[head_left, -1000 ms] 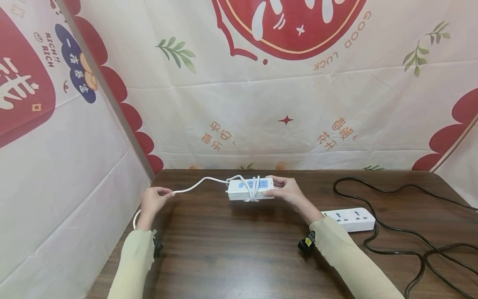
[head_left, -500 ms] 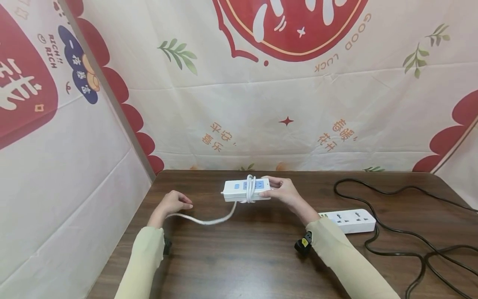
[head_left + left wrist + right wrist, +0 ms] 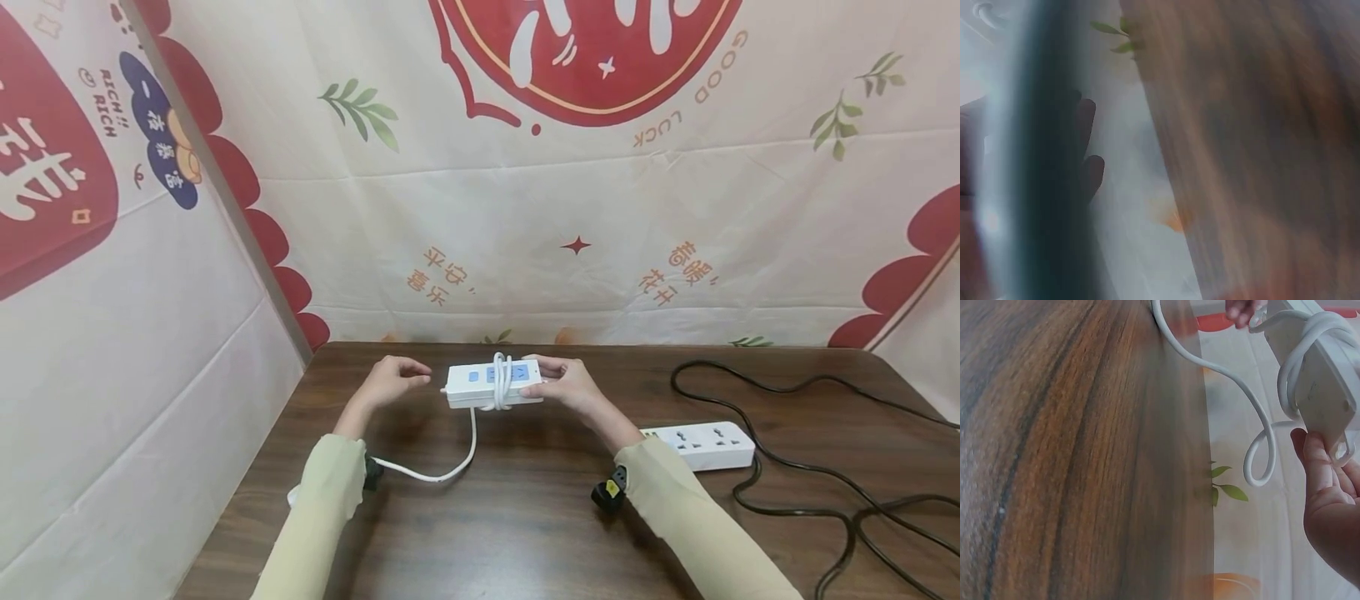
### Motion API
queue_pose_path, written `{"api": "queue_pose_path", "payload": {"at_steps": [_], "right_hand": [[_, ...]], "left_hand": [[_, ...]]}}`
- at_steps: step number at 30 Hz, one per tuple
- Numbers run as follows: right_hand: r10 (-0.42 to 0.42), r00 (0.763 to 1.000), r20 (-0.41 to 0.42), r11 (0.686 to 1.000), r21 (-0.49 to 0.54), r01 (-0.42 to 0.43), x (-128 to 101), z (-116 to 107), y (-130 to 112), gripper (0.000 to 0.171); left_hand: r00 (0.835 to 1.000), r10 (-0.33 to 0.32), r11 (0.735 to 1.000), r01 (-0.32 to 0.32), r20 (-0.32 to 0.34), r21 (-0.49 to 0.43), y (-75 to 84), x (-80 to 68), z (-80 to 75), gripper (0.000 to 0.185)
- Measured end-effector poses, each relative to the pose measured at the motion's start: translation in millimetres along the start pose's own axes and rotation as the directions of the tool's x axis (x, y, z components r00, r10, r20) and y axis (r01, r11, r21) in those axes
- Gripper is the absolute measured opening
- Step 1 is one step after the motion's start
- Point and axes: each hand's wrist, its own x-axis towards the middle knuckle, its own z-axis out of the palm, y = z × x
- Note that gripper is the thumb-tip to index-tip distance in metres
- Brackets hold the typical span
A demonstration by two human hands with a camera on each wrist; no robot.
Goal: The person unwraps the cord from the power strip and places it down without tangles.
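My right hand (image 3: 573,390) grips the right end of a small white power strip (image 3: 461,392) with blue sockets, held above the table. Its white cord (image 3: 501,383) loops several times round the middle, and a loose length (image 3: 435,478) hangs down and runs left past my left forearm. My left hand (image 3: 392,381) holds nothing, its fingers loosely bent just left of the strip. The right wrist view shows the strip's underside (image 3: 1322,394) between thumb and fingers of my right hand (image 3: 1335,512). In the left wrist view a blurred dark band hides most of my left hand (image 3: 1090,178).
A larger white power strip (image 3: 712,446) lies on the brown table (image 3: 480,533) beside my right forearm. Its black cord (image 3: 817,462) curves over the right side. Printed cloth (image 3: 517,208) hangs behind the table and at the left. A white piece (image 3: 293,496) shows beside my left sleeve.
My left hand has let go of the white cord and moved right, close to the strip's left end. The loose cord now hangs below the strip. My right hand moved slightly left.
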Motion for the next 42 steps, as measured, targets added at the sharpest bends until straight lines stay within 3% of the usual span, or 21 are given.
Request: {"api": "queue_pose_path", "payload": {"at_steps": [11,15,19,22,24,28,32,36,38,40,42], "right_hand": [[-0.022,1.000,0.014,1.000,0.012,0.022,1,-1,-3,0.059],[-0.023,1.000,0.013,1.000,0.005,0.023,1,-1,-5,0.059],[-0.019,1.000,0.022,1.000,0.021,0.019,-1,0,-6,0.058],[-0.027,0.998,0.048,0.999,0.041,0.025,-3,3,-7,0.057],[-0.033,0.997,0.063,0.998,0.048,0.030,-4,4,-8,0.057],[-0.038,0.996,0.079,0.998,0.050,0.034,-6,4,-8,0.057],[-0.035,0.995,0.091,0.998,0.056,0.030,-8,1,-8,0.061],[-0.046,0.992,0.116,0.997,0.070,0.038,-10,0,-10,0.065],[-0.050,0.990,0.129,0.996,0.074,0.041,-11,1,-11,0.067],[-0.050,0.988,0.143,0.996,0.076,0.039,-11,1,-11,0.069],[-0.052,0.986,0.155,0.996,0.078,0.040,-11,2,-12,0.071]], "left_hand": [[0.999,0.035,0.998,-0.034,0.023,-0.044,37.7,16.1,-9.9,0.024],[0.998,0.044,0.997,-0.041,0.045,-0.066,39.4,25.6,-7.2,0.023],[0.990,0.071,0.991,-0.057,0.120,-0.121,34.0,35.9,0.7,0.027],[0.975,0.093,0.979,-0.053,0.201,-0.195,28.0,40.9,8.7,0.030],[0.957,0.107,0.965,-0.034,0.271,-0.259,23.5,43.3,15.5,0.031],[0.903,0.128,0.916,0.051,0.409,-0.398,17.8,47.2,30.8,0.037],[0.867,0.178,0.877,0.074,0.465,-0.474,17.0,51.0,43.8,0.041],[0.843,0.223,0.838,0.090,0.490,-0.538,30.1,42.1,45.2,0.045],[0.822,0.249,0.796,0.128,0.512,-0.592,37.0,36.9,44.8,0.048],[0.821,0.249,0.768,0.156,0.514,-0.621,41.0,34.9,45.3,0.050],[0.835,0.250,0.769,0.137,0.491,-0.625,42.3,36.2,47.3,0.047]]}}
